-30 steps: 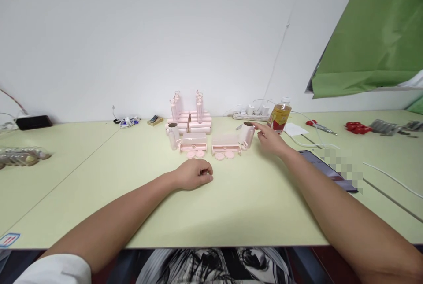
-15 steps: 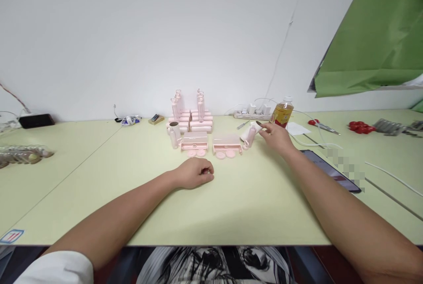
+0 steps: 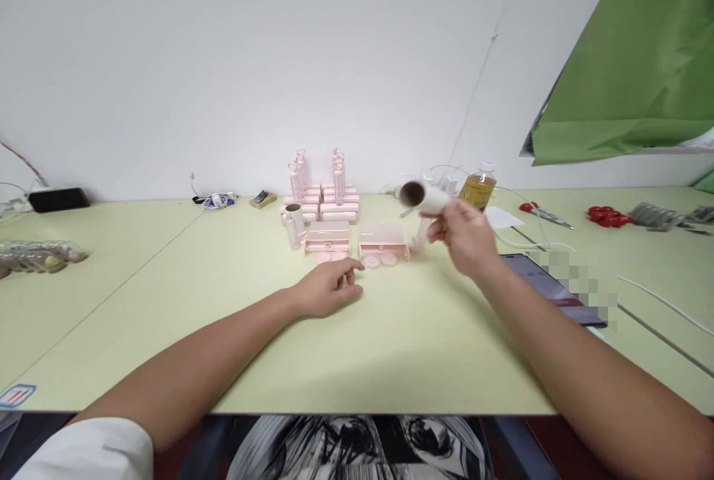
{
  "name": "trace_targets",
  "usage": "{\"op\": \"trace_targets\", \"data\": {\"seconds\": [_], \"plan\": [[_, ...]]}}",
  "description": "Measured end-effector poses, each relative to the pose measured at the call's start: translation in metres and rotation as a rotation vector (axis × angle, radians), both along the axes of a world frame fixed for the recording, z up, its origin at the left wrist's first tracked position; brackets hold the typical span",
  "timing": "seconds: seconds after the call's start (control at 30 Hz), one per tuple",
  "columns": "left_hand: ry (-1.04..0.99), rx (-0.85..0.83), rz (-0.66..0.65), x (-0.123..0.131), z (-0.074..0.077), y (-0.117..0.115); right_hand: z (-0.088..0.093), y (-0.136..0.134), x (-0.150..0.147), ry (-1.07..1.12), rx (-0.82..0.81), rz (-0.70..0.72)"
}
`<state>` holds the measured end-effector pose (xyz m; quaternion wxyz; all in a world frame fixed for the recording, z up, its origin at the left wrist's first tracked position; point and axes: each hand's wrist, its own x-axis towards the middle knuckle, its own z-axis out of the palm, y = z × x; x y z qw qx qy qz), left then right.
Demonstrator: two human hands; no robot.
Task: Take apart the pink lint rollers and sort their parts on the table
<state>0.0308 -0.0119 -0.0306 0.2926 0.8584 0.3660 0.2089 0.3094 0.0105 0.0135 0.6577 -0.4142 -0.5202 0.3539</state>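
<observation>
Over the desk (image 3: 390, 353), the right hand (image 3: 467, 238) holds a tilted tube (image 3: 433, 199), best gripped firmly; the left hand (image 3: 328, 288) rests loosely open.

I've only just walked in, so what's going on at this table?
A person's right hand holds a white, hollow-cored roll tilted above the pale green table. The left hand, holding nothing visible, rests near flat, round pink discs. Beyond the discs sit two open, pale pink oblong cases. A second white, hollow-cored roll stands upright to their left.
</observation>
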Motion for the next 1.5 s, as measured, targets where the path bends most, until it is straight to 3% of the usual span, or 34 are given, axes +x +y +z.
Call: {"op": "trace_targets", "data": {"seconds": [0.13,0.2,0.27,0.37,0.43,0.57,0.7,0.87,1.1,1.3,1.5], "plan": [[-0.235,0.112,0.008,0.003,-0.002,-0.002,-0.024,-0.032,-0.050,-0.243,-0.306,0.451],[-0.310,0.162,-0.024,0.004,-0.001,-0.005,-0.033,-0.039,-0.062,-0.387,-0.384,0.573],[-0.330,0.183,-0.030,0.005,0.001,-0.007,-0.038,-0.037,-0.064,-0.605,-0.314,0.534],[-0.297,0.189,0.003,0.004,0.004,-0.007,-0.041,-0.023,-0.050,-0.960,-0.148,0.276],[-0.269,0.172,0.014,0.003,0.005,-0.005,-0.041,-0.013,-0.039,-1.114,-0.163,0.154],[-0.224,0.120,0.041,0.002,0.004,-0.001,-0.040,-0.007,-0.028,-1.244,-0.247,0.130],[-0.173,0.087,0.023,0.002,0.002,0.000,-0.039,-0.013,-0.031,-1.296,-0.219,0.166],[-0.119,0.069,0.026,0.002,0.000,0.000,-0.033,-0.021,-0.035,-1.068,0.010,0.148],[-0.089,0.016,0.055,0.002,-0.001,0.001,-0.032,-0.027,-0.040,-0.508,0.090,0.209],[-0.088,0.020,0.038,0.001,-0.003,0.002,-0.034,-0.034,-0.049,-0.490,0.216,0.203],[-0.085,0.058,0.012,0.002,-0.002,0.001,-0.038,-0.045,-0.057,-0.365,0.105,0.372]]}}
